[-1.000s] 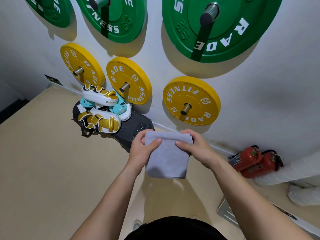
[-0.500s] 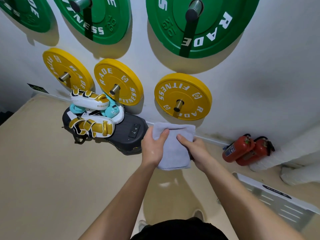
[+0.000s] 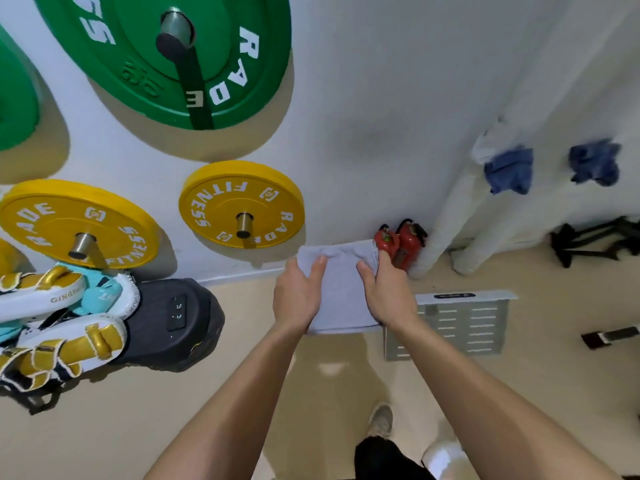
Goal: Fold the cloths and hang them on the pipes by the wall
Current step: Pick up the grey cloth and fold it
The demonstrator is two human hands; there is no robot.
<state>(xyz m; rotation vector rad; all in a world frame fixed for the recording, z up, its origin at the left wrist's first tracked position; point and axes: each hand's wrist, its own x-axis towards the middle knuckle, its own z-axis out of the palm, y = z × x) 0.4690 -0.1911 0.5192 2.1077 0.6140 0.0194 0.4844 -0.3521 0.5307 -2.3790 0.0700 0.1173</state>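
Cloth [image 3: 341, 289], pale grey and folded to a compact rectangle, was held in the air before the person, low by the wall. It looked soft, light and limp, likely to sag open unless gripped at both side edges. The left hand [image 3: 298, 299] pinched its left edge, thumb across the top; the right hand [image 3: 388, 292] clamped the right edge likewise. Both forearms reached forward. The white pipes [image 3: 453, 216] stood well apart to the right, with blue cloths [image 3: 509, 169] draped on them.

A gym: green weight plates [image 3: 114, 81] and yellow weight plates [image 3: 214, 209] marked "RADE FITNESS" hang on metal pegs [image 3: 243, 225] fixed to the white wall [image 3: 381, 81]. White-and-gold boxing pads [image 3: 69, 344] lie heaped on the beige floor [image 3: 104, 427] below.
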